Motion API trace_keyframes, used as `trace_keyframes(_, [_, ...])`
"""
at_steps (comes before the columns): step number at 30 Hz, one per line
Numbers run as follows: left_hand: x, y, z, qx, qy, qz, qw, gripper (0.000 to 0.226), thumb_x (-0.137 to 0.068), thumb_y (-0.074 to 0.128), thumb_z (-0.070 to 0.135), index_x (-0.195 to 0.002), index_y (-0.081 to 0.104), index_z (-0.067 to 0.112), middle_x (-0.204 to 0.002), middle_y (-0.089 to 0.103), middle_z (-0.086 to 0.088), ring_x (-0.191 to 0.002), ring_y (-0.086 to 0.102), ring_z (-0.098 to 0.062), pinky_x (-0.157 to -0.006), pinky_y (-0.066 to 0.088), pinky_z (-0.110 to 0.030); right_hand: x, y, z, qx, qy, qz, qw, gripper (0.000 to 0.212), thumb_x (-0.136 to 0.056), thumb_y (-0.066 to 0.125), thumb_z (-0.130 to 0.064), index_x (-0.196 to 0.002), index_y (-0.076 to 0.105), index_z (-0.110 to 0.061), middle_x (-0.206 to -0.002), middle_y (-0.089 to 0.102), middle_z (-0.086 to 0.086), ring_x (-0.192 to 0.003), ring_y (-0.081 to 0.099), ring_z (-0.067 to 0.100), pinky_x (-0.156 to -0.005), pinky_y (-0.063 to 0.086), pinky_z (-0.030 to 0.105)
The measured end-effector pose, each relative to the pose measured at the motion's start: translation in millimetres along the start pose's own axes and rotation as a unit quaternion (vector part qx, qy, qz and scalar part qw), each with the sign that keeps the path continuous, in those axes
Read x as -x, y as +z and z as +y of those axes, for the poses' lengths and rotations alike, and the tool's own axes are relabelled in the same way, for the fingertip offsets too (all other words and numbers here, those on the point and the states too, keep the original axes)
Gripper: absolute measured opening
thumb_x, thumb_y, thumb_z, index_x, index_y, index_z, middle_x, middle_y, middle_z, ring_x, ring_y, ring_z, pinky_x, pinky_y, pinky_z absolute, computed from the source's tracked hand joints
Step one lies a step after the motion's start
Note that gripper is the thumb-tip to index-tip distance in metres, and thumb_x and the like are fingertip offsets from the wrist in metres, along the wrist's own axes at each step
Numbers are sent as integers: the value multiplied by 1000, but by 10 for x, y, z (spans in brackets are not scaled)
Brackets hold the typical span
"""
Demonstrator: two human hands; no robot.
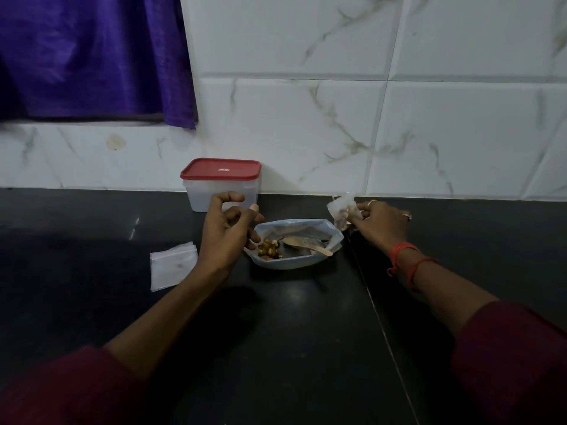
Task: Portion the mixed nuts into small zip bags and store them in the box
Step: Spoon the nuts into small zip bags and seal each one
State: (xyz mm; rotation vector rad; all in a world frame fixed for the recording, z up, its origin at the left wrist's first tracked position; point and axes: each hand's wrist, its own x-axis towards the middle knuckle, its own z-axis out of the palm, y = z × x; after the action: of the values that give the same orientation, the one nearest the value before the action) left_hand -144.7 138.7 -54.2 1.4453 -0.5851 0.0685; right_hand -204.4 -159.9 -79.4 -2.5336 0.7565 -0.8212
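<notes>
One large open plastic bag [294, 243] of mixed nuts [269, 248], with one wooden spoon [306, 245], lies just beside the left hand [225, 237], whose fingers curl loosely, empty. The right hand [379, 225] pinches one crinkled small zip bag [342, 210]. One red-lidded translucent box [221, 184] stands beyond the left fingertips; a flat stack of zip bags [171, 265], number unclear, lies left of the wrist.

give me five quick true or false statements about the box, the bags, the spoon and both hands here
1. The clear plastic box has its red lid on. True.
2. The wooden spoon lies inside the large open bag of mixed nuts. True.
3. The right hand is empty. False: its grip is closed on a small clear zip bag.
4. The stack of small empty zip bags lies to the right of the nut bag. False: it lies to the left.
5. The left hand holds the spoon. False: it hovers open and empty by the nut bag.
</notes>
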Motion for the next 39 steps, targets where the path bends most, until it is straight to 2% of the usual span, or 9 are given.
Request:
trace_keyframes(4, [-7, -14, -18, 0, 2, -3, 1000, 28, -98, 59, 18, -121, 45, 14, -85, 73, -6, -60, 64, -18, -54, 55, -26, 3, -10, 15, 71, -12, 43, 996, 46, -83, 65, -64, -111, 72, -29, -109, 71, 2, -105, 64, 23, -102, 36, 47])
trace_keyframes(7, [-12, -16, -32, -15, 10, -4, 1000, 28, -97, 60, 17, -121, 45, 14, -85, 73, -5, -59, 64, -17, -54, 55, -26, 77, -63, -40, 9, -17, 74, 997, 36, -87, 66, -55, -112, 72, -29, -117, 66, 4, -107, 64, 23, -103, 40, 49])
trace_keyframes(12, [-9, -44, -30, -63, 36, -14, 997, 30, -96, 62, 18, -121, 45, 16, -89, 71, -8, -65, 67, -20, -58, 57, -27, 368, -191, -356, -133, -60, 99, 984, 9, -90, 65, -41, -98, 68, -39, -93, 64, -8, -94, 62, 13, -94, 47, 43])
trace_keyframes(20, [-1, -153, -79, -209, 112, -38, 971, 36, -94, 65, 28, -125, 46, 27, -89, 67, 4, -76, 68, -10, -69, 61, -38, 998, -205, -963, -121, -222, 3, 968, 17, -86, 67, -41, -104, 69, -39, -100, 61, -11, -82, 58, 3, -92, 48, 50])
trace_keyframes(22, [-34, -219, -31, -301, 146, -49, 941, 29, -93, 65, 32, -120, 54, 28, -97, 67, 7, -76, 67, -7, -70, 60, -37, 1102, -176, -1038, -114, -251, 8, 961, 22, -84, 69, -41, -105, 70, -36, -102, 61, -11, -89, 61, 5, -97, 45, 50])
trace_keyframes(25, [-159, -422, 104, -544, 151, -78, 822, 22, -91, 65, 39, -112, 63, 31, -111, 61, 6, -88, 61, -9, -72, 54, -32, 1157, -110, -1010, -56, -307, 24, 950, 28, -84, 64, -41, -109, 71, -28, -105, 62, -7, -95, 63, 13, -98, 40, 46])
trace_keyframes(30, [-276, -816, 242, -706, -66, -123, 694, 21, -85, 71, 36, -105, 69, 31, -106, 69, 2, -98, 65, -23, -84, 54, -44, 1097, -72, -907, -30, -331, 57, 941, 32, -85, 69, -35, -116, 69, -27, -106, 62, -7, -90, 62, 11, -96, 38, 44])
trace_keyframes(34, [-267, -966, 199, -707, -139, -181, 669, 37, -82, 78, 32, -118, 67, 32, -121, 66, 3, -117, 59, -24, -100, 46, -51, 1095, -98, -910, -25, -371, 100, 923, 37, -85, 61, -36, -120, 67, -25, -103, 64, -5, -90, 60, 12, -93, 40, 45])
trace_keyframes(39, [-277, -1006, 159, -707, -158, -163, 670, 46, -80, 79, 34, -122, 63, 23, -123, 64, -1, -118, 57, -26, -103, 41, -52, 1084, -74, -854, 16, -389, 109, 915, 38, -86, 62, -36, -121, 68, -22, -105, 66, -3, -92, 60, 15, -95, 34, 41])
